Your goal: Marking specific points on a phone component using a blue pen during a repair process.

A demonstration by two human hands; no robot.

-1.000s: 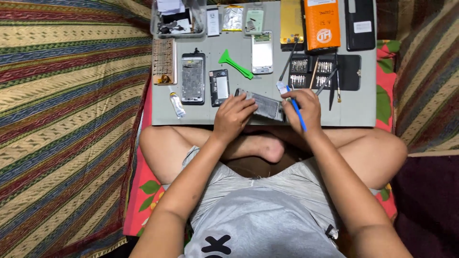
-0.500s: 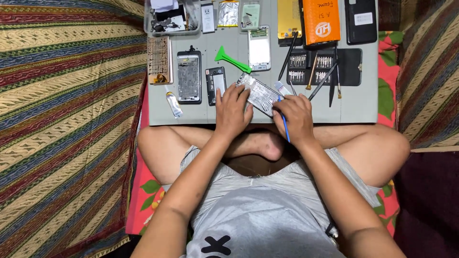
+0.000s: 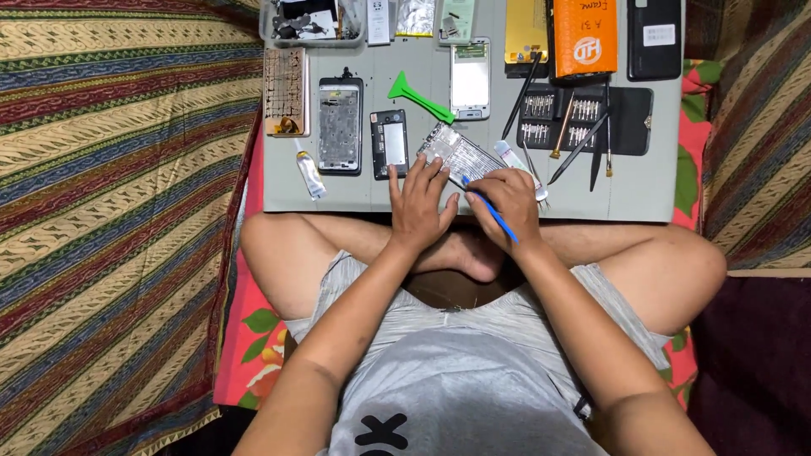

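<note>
**Opened phone under both hands at the tabletop's near edge**

Phone frame (image 3: 456,154), opened with its inner parts showing, lies tilted on the grey tabletop (image 3: 642,190) near the front edge, just ahead of the person's crossed legs. The left hand (image 3: 418,207) lies flat with fingers spread apart, fingertips pressing the lower left end of the frame and holding nothing. The right hand (image 3: 507,198) is closed around a thin blue tool (image 3: 494,215), whose shaft runs out diagonally between the fingers toward the wrist; its working end at the frame is hidden by the fingers.

Just left of the frame lies a small black phone part (image 3: 389,143), and beside that a larger phone body (image 3: 340,127) with its insides exposed. A white tube (image 3: 309,174) lies tilted near the tabletop's left front corner. A green plastic pry tool (image 3: 418,96) lies above the frame, next to a white screen panel (image 3: 470,78). To the right, a black case of screwdriver bits (image 3: 583,122) lies open with tweezers and drivers laid across it. An orange box (image 3: 585,35) and a clear parts tray (image 3: 311,21) sit along the far edge. Striped cloth (image 3: 118,211) covers the floor at left.
</note>
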